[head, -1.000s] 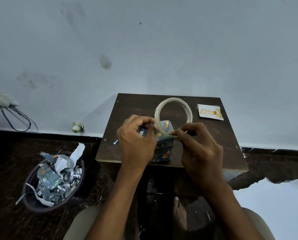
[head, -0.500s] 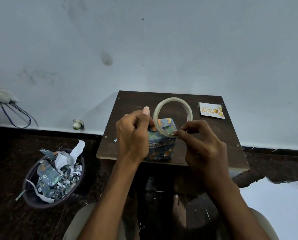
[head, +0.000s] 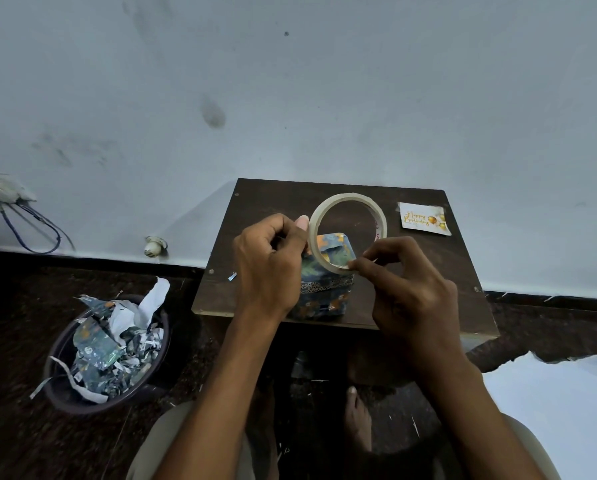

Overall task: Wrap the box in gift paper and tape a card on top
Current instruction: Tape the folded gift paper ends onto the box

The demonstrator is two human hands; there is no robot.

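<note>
On the table [head: 290, 202] I saw the wrapped box [head: 326, 289] near its front edge, my left hand [head: 267, 268] pinching the tape roll [head: 347, 202] above it, right hand [head: 411, 289] pinching the roll's lower rim, card [head: 423, 219] far right.

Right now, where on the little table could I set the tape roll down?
Bare wood shows at the table's far left corner, and left of the wrapped box near a paper scrap. The near right corner is bare too. The middle is crowded: both hands hold the tape roll over the box, and the card fills the far right.
</note>
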